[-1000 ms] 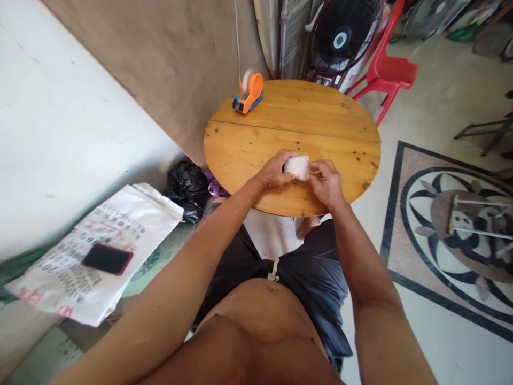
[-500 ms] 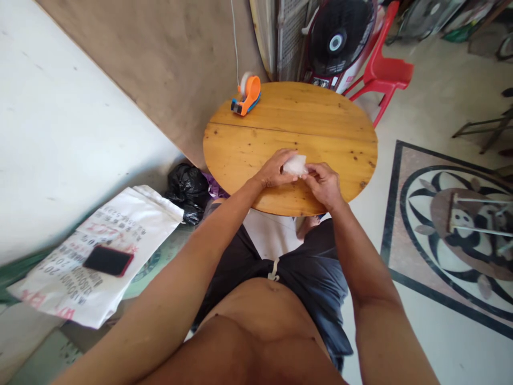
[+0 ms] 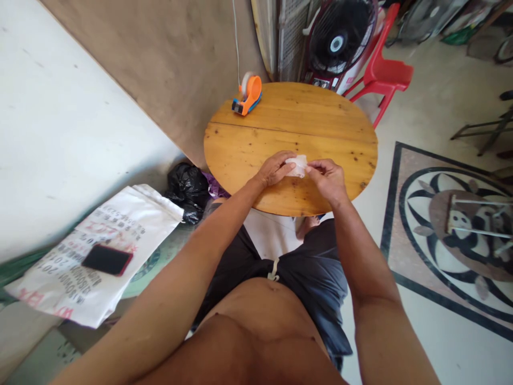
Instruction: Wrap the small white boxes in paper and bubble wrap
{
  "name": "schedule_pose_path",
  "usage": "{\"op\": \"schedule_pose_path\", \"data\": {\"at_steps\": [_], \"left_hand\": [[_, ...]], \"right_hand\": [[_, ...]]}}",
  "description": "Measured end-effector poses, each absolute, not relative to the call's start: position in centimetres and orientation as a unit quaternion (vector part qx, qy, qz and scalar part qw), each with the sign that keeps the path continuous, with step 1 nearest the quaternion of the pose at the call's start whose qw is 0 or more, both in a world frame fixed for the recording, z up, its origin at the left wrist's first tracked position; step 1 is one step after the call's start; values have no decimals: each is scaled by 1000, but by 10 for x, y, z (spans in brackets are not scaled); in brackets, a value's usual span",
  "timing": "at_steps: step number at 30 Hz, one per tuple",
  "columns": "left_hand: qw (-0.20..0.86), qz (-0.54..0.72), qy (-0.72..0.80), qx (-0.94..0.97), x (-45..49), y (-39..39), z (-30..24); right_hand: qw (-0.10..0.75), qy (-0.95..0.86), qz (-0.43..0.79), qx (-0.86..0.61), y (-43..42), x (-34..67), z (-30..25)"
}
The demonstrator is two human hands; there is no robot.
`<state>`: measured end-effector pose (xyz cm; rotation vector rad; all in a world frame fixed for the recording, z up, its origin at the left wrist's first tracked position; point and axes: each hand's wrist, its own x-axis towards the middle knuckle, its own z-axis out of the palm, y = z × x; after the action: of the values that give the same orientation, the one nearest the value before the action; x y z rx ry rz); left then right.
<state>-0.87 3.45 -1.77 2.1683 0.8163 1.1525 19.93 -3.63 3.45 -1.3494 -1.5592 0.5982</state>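
Between my hands is a small, whitish, translucent piece that looks like crumpled thin plastic (image 3: 297, 166), held over the near half of the round wooden table (image 3: 288, 120). My left hand (image 3: 276, 168) is closed on its left side, thumb in front and fingers behind. On the other side, my right hand (image 3: 326, 177) pinches its right edge between thumb and fingertips. What the piece is exactly, and whether anything lies inside it, I cannot make out.
An orange tape dispenser (image 3: 250, 96) stands at the table's back left. Beyond the table are a black fan (image 3: 340, 40) and a red chair (image 3: 388, 72). At left, a phone (image 3: 107, 260) rests on a white printed sack (image 3: 136, 214), near a black plastic bag (image 3: 186, 187).
My right hand has shifted slightly to the right. The whitish piece looks flatter and more spread out, and my left thumb now lies across its left part.
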Motion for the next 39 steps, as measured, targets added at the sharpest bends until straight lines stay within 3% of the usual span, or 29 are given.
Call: {"op": "schedule_pose_path", "data": {"at_steps": [5,13,23,39], "left_hand": [[268,429,300,809,-9,35,-19],[268,442,304,800,-7,35,-17],[320,453,372,744,11,24,-4],[365,485,424,672,32,20,15]], "right_hand": [[479,-625,219,-576,-32,195,38],[485,-505,400,-591,-26,188,53],[444,-570,305,-621,-28,185,53],[487,-509,350,-617,-26,187,62]]}}
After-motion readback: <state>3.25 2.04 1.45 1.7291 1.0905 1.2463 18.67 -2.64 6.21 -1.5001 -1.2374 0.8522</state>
